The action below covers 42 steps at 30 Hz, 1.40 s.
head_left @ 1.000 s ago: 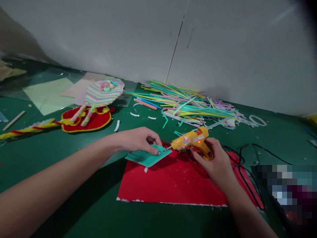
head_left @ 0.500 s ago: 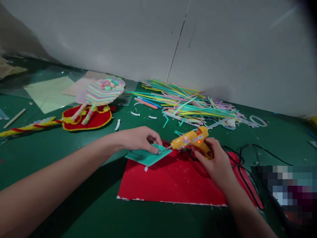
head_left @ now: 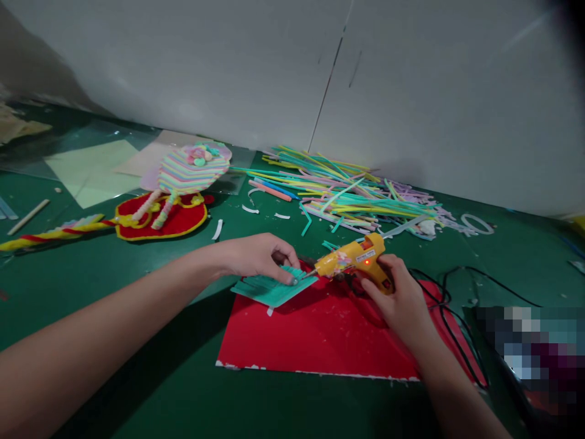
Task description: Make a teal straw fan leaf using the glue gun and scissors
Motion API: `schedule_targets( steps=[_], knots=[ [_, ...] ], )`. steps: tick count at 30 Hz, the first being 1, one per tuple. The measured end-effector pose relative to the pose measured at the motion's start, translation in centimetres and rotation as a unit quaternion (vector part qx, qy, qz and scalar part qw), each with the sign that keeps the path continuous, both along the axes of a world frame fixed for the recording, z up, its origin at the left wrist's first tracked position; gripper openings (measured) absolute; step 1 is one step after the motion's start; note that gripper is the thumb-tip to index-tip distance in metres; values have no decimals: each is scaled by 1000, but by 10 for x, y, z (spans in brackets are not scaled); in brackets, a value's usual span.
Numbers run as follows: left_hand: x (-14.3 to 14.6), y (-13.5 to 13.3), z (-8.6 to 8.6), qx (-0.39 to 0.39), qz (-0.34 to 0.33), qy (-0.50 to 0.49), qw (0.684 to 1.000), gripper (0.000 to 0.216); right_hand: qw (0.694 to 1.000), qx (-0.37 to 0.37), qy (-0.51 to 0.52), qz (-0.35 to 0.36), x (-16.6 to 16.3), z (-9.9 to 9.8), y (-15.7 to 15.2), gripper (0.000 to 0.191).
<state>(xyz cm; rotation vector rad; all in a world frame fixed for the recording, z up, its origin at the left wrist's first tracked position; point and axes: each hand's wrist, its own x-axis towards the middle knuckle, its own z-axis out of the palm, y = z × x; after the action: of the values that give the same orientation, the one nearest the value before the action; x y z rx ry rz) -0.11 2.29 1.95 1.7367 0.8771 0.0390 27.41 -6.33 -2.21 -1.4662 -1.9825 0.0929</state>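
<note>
My right hand (head_left: 397, 292) is wrapped round the grip of a yellow hot glue gun (head_left: 350, 256), whose small orange light is lit. The gun's nozzle points left and meets the right edge of a teal piece made of pipe cleaners laid side by side (head_left: 269, 291). My left hand (head_left: 265, 256) pinches that teal piece from above, thumb near the nozzle tip. Under both lies a red board (head_left: 315, 341) with chipped white edges. A small white tab (head_left: 270, 311) shows below the teal piece.
Behind my hands is a heap of pastel pipe cleaners (head_left: 347, 189) against the grey wall (head_left: 205, 67). At left lie a striped fuzzy figure (head_left: 194, 174) and a red, yellow-edged piece (head_left: 183, 219). A black cord (head_left: 443, 299) loops at right, beside a pixelated patch.
Both hands, the glue gun and the teal piece hold nearly the same position. The view has shifted only very slightly.
</note>
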Motion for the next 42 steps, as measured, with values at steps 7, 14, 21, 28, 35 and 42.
schedule_targets(
  steps=[7,14,21,28,35,42],
  knots=[
    [-1,0,-3,1,-3,-12,1000,24,1000,-12,-5,-14,1,0,-2,20],
    [-2,1,-4,-1,-6,-15,1000,26,1000,0,-9,-3,1,1,-1,18],
    [-3,2,-7,-10,-13,-19,1000,29,1000,5,-8,-3,-1,1,0,18],
    [-3,2,-6,-16,-6,-21,1000,28,999,-8,-4,-32,2,0,-1,19],
    [-4,1,-4,-22,1,-35,999,25,999,-12,11,-48,0,1,-2,24],
    [-1,-4,3,10,8,-19,1000,23,988,28,-4,-152,3,1,6,42]
  ],
)
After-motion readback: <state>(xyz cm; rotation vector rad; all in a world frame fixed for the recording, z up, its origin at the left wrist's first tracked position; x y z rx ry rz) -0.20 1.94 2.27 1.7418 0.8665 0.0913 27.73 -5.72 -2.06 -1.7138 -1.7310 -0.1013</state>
